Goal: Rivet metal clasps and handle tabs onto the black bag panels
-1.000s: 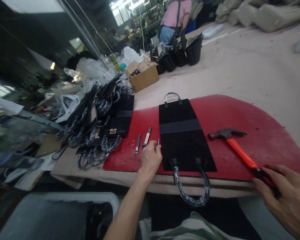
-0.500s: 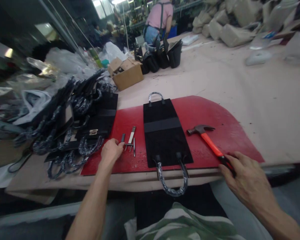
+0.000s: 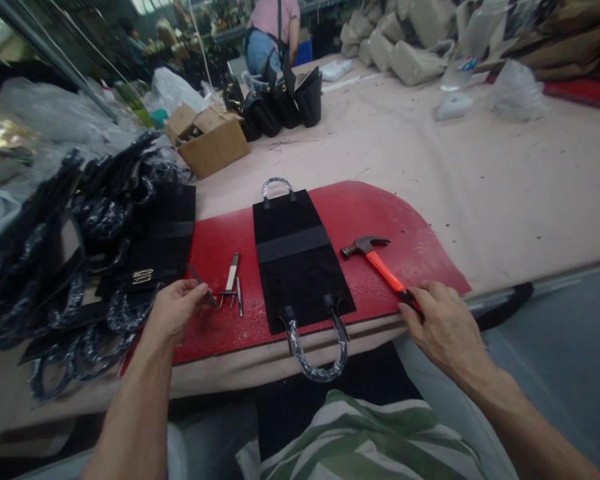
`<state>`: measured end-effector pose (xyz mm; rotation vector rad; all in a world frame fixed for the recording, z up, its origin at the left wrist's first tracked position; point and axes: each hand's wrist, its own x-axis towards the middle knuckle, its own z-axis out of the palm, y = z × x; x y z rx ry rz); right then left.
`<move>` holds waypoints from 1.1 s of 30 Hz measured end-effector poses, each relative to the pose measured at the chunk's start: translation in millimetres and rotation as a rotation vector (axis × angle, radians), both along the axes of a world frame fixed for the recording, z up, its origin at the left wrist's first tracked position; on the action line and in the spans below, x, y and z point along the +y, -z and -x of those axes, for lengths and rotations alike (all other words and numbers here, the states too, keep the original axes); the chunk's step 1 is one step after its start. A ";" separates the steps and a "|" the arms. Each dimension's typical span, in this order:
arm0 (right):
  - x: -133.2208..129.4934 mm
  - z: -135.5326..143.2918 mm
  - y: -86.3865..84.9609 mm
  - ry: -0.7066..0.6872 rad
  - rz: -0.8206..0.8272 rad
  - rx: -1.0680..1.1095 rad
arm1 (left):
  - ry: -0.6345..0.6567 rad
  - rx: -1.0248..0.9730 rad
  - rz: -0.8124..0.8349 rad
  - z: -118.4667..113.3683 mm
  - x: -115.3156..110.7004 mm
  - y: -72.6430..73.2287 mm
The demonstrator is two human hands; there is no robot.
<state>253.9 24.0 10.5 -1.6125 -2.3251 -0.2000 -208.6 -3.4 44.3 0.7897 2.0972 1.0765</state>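
My left hand (image 3: pixel 177 305) pinches a thin dark metal tool (image 3: pixel 194 272) over the left part of the red mat (image 3: pixel 395 220). Just right of its fingertips lie a two-pronged metal tool (image 3: pixel 232 275) with a pale shank and a slim metal rod (image 3: pixel 239 297). Wrapped around the black end of the handle, my right hand (image 3: pixel 443 320) grips a claw hammer (image 3: pixel 384 269), its head resting on the mat. Between both hands a flat black bag panel (image 3: pixel 300 260) lies with a plastic-wrapped handle (image 3: pixel 320 373) hanging past the table edge and another handle (image 3: pixel 277 181) at its far end.
A pile of black bag panels (image 3: pixel 155 233) with wrapped handles stands left. Behind it are a cardboard box (image 3: pixel 215 148) and several black bags (image 3: pixel 307 99). Beige bags (image 3: pixel 415 57) and clear plastic (image 3: pixel 517 93) lie farther back. A person (image 3: pixel 273 40) in pink bends beyond the table.
My left hand has picked up the thin dark tool from the mat and drawn it slightly left. The right hand keeps its hold on the hammer. The camera view has turned to the right.
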 end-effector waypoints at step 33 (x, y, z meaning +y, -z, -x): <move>-4.2 -0.1 2.4 0.030 0.058 0.069 | 0.353 -0.070 -0.569 -161.9 -16.6 47.9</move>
